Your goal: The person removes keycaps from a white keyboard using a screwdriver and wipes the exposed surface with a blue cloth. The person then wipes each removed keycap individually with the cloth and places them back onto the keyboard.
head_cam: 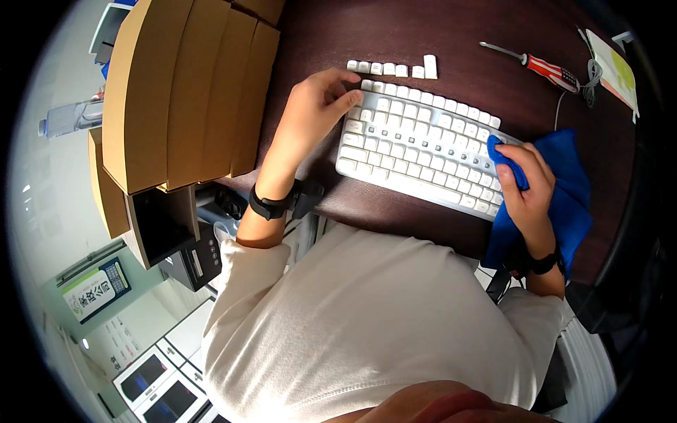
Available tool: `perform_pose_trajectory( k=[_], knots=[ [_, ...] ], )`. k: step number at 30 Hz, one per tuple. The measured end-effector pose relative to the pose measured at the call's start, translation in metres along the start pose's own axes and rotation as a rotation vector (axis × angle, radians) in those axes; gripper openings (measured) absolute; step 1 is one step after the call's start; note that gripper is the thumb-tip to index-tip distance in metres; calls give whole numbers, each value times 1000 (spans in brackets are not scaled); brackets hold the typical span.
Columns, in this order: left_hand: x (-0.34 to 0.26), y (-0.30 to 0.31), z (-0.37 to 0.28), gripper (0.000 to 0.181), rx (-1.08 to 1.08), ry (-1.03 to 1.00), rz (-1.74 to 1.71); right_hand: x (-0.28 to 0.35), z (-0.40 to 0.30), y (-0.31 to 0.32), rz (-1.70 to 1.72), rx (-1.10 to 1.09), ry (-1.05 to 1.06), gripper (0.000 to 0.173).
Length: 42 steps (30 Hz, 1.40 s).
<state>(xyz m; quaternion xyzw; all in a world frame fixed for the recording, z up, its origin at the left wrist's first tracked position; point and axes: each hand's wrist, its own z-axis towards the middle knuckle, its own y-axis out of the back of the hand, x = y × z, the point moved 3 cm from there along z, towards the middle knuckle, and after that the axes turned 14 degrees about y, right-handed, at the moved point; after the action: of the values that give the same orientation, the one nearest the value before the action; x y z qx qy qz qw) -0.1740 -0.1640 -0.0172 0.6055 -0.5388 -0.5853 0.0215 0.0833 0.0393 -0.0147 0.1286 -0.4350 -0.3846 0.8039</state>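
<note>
A white mechanical keyboard (423,153) lies tilted on the dark brown desk before me, with one row of its keycaps off and the dark switches showing. Several loose white keycaps (389,69) form a line above its upper edge. My left hand (320,106) is at the keyboard's top left corner, thumb and fingers apart; whether it touches a key I cannot tell. At the right end, my right hand (529,180) pinches a bunched part of a blue cloth (568,185) against the keyboard. The rest of the cloth spreads under and beyond my right wrist.
Cardboard boxes (211,95) stand along the desk's left side. A screwdriver with a red, white and dark handle (552,73) lies at the upper right, beside a coiled grey cable (592,82) and a paper pad (613,69). A clear plastic bottle (71,119) is beyond the boxes.
</note>
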Motion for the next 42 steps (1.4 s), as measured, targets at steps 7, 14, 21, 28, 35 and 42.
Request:
perform_pose_trajectory(
  k=[7,14,21,28,35,42],
  knots=[
    [-15,-5,17,24,-27,6,206,0,0,0,7,-10,17,20],
    [-13,-9,25,32,-36,95,283,0,1,1,30,-16,14,19],
    [6,-4,34,34,-52,111,217,0,-1,0,30,-16,-1,19],
    [-21,15,5,14,-21,151,-18,-1,-2,1,15,-40,-60,21],
    [-75,-67,-10,18,503,-51,-552,-3,0,0,48,-108,-200,24],
    [-76,-123,-7,21,741,-14,-752,-6,3,-2,77,-96,-111,25]
  ],
)
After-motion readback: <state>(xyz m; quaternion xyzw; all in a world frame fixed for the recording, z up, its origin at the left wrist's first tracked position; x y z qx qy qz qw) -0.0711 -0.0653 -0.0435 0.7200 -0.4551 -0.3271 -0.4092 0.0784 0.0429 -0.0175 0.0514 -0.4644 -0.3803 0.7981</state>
